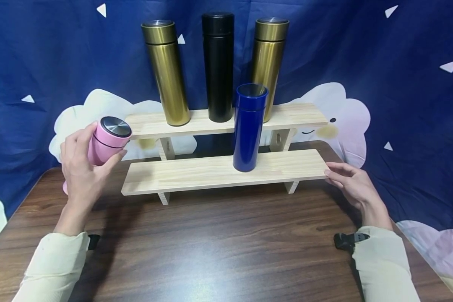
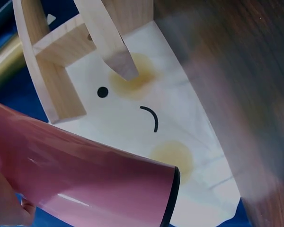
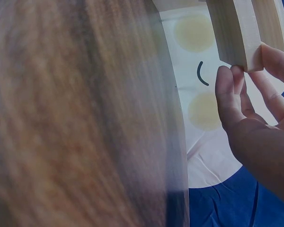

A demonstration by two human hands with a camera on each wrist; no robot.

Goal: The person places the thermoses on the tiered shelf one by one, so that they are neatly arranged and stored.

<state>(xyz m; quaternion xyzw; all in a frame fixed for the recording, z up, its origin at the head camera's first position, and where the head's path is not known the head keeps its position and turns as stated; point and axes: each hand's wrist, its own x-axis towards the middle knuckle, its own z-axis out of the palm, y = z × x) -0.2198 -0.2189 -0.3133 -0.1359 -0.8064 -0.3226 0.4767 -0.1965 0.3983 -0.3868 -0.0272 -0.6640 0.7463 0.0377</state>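
Observation:
My left hand grips a pink thermos bottle with a shiny dark lid top, held up beside the left end of a two-tier wooden shelf. In the left wrist view the bottle lies slantwise, its black-rimmed base toward the lower right. At the other side, my right hand pinches the right end of the lower wooden board. The right wrist view has this board end between thumb and fingers. A blue thermos bottle stands upright on the lower board, right of its middle.
On the upper board stand a gold bottle, a black bottle and another gold bottle, partly behind the blue one. The shelf is on a brown wood-grain table. Behind hangs a blue curtain with cloud faces.

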